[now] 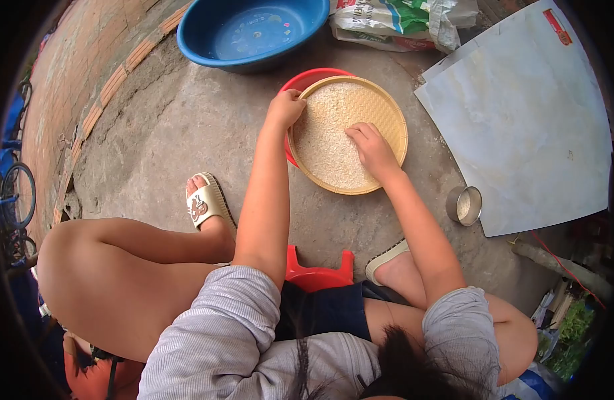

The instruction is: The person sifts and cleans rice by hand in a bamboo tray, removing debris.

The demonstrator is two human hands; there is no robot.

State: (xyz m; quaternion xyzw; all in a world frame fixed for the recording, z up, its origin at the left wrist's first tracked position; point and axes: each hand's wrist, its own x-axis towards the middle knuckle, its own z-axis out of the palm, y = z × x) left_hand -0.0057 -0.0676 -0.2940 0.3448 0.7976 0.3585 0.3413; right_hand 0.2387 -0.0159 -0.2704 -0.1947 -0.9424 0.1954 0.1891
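A round woven bamboo tray (385, 110) rests at a tilt over a red basin (300, 83), whose edge shows behind it. Pale grains that look like rice (328, 147) spread across the tray's left and lower parts. My left hand (286, 109) is closed on the tray's rim at the upper left. Over the middle of the grains, my right hand (373, 150) has its fingers bent and pressed together at the surface. Whatever is between those fingertips is too small to make out.
A blue basin (253, 63) and a printed plastic sack (393, 27) lie beyond the tray. On the right are a large pale sheet (520, 127) and a metal cup (464, 205) holding some grains. A red stool (317, 275) is beneath me.
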